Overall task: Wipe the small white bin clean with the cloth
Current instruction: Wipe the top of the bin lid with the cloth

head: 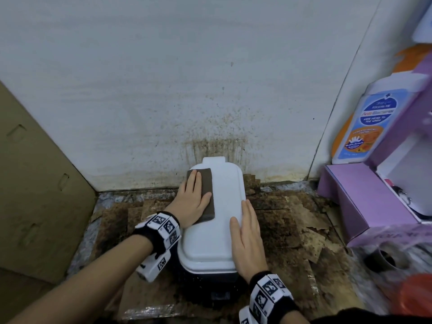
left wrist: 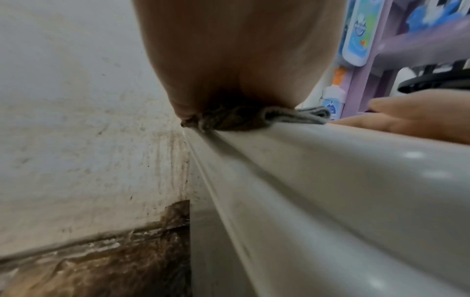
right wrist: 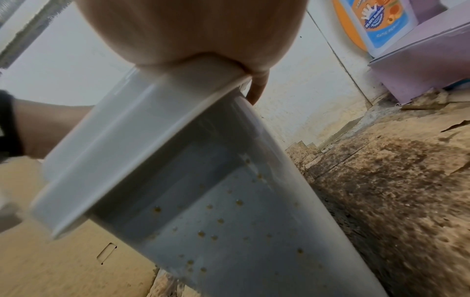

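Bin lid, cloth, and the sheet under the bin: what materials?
Bin lid: likely moulded plastic, smooth white gloss; soft highlights, rounded rims.
Cloth: folded grey-brown fabric, matte; layered folds show in the left wrist view.
Sheet: probably cardboard or paper, brown, stained, with torn, curling edges.

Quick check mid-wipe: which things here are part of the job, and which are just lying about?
In the job:
white bin
cloth, pressed flat by left hand
right hand, flat on the lid

Lying about:
cardboard sheet
wash bottle
purple box
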A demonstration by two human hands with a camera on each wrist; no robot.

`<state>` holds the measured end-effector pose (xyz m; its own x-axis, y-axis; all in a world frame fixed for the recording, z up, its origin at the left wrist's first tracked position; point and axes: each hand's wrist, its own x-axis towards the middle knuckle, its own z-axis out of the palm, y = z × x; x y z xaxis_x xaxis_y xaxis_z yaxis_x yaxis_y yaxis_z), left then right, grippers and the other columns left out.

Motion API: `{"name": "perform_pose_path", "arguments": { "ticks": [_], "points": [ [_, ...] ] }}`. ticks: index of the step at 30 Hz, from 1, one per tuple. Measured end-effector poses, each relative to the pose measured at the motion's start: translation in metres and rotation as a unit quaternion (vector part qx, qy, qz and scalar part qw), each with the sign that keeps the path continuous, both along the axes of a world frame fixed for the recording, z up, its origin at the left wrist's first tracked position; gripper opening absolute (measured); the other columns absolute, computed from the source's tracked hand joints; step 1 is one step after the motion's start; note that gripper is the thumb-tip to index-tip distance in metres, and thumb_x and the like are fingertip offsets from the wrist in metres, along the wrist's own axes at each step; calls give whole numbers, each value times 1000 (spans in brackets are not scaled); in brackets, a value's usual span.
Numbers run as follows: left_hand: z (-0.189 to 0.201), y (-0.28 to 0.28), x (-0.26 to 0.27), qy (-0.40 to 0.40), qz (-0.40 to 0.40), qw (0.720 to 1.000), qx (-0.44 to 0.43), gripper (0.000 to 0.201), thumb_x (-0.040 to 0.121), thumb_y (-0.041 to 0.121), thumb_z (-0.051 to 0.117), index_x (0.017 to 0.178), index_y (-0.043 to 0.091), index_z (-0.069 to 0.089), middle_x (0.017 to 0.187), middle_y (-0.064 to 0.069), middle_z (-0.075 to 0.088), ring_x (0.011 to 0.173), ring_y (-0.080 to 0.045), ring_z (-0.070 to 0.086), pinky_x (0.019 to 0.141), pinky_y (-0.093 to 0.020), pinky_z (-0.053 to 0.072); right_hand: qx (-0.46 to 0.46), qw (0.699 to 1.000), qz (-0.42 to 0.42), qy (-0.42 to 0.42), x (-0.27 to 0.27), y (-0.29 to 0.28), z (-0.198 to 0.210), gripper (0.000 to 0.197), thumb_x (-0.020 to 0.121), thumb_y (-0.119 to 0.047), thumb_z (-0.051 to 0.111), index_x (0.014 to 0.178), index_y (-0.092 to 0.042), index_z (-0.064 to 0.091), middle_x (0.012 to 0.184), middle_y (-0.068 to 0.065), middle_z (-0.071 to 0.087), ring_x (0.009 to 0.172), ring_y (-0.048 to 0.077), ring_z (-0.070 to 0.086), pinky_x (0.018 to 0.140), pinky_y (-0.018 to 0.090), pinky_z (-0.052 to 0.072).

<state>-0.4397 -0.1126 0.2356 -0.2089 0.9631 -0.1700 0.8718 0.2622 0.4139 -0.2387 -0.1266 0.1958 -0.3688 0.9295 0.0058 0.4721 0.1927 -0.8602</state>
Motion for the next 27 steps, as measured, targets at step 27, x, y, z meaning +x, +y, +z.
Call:
{"name": "perform_pose_path", "arguments": {
  "ticks": [27],
  "points": [
    [-5,-37,18,-5,-40,999,-2,70,108,39,25,157,8,-14,161,-8,-32,149,-22,-28,125,-39,-3,11,1000,-7,7,6,-5,-2,59,105,-44,30,159,-27,13,165,-17,7,140,-11,7,105,1,3]
  ]
}}
